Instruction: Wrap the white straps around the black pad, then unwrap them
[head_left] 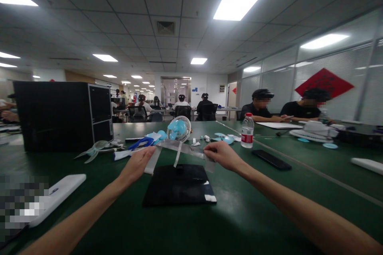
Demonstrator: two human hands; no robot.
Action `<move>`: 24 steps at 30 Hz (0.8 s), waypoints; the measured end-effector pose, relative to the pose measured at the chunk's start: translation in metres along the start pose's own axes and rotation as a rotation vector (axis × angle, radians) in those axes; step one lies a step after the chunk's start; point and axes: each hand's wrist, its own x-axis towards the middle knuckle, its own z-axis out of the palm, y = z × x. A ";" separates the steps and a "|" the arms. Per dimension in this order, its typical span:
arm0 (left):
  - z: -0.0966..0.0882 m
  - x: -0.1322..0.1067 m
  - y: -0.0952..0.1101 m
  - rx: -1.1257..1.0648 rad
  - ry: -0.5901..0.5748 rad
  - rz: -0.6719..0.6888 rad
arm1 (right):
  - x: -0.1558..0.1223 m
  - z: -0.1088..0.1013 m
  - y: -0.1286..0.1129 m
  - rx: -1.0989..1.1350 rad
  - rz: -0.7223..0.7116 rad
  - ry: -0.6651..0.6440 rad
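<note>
My left hand [137,164] and my right hand [221,154] are raised over the green table [239,215], each pinching one end of a clear plastic strip or bag [179,148] stretched between them. A narrow tail of it hangs down from the middle. Below the strip lies a flat black pad [178,185] with a white tag at its right corner. Just beyond the strip stands a small blue desk fan in a white cage [178,128].
A black computer case [62,115] stands at the left. Blue-handled scissors [140,143], a loose fan blade [94,149], a water bottle [247,130], a black phone [271,159] and a white flat device [58,195] lie about. People sit at the right and at far desks.
</note>
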 end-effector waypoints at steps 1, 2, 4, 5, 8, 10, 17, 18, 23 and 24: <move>0.000 -0.002 0.003 0.011 0.004 -0.011 | -0.001 0.001 -0.001 0.019 -0.002 -0.015; 0.000 -0.003 0.005 0.025 0.013 -0.021 | -0.002 0.003 -0.002 0.038 -0.004 -0.027; -0.001 -0.003 0.008 0.045 0.027 -0.025 | -0.003 0.004 -0.002 0.073 -0.001 -0.042; -0.002 -0.003 0.010 0.049 0.027 -0.023 | -0.003 0.005 -0.002 0.087 0.003 -0.048; -0.003 -0.003 0.012 0.049 0.012 -0.028 | -0.005 0.005 -0.003 0.118 0.032 -0.076; -0.004 -0.003 0.014 0.036 -0.001 -0.030 | -0.007 0.005 -0.004 0.134 0.049 -0.099; -0.004 -0.004 0.019 -0.036 -0.092 -0.058 | -0.010 0.006 -0.005 0.186 0.109 -0.200; -0.003 -0.004 0.019 -0.049 -0.126 -0.085 | -0.010 0.006 -0.005 0.196 0.128 -0.217; -0.005 -0.007 0.016 -0.240 -0.427 -0.264 | -0.013 -0.002 -0.001 0.290 0.177 -0.455; -0.005 -0.009 0.016 -0.274 -0.495 -0.287 | -0.014 -0.003 0.000 0.323 0.176 -0.537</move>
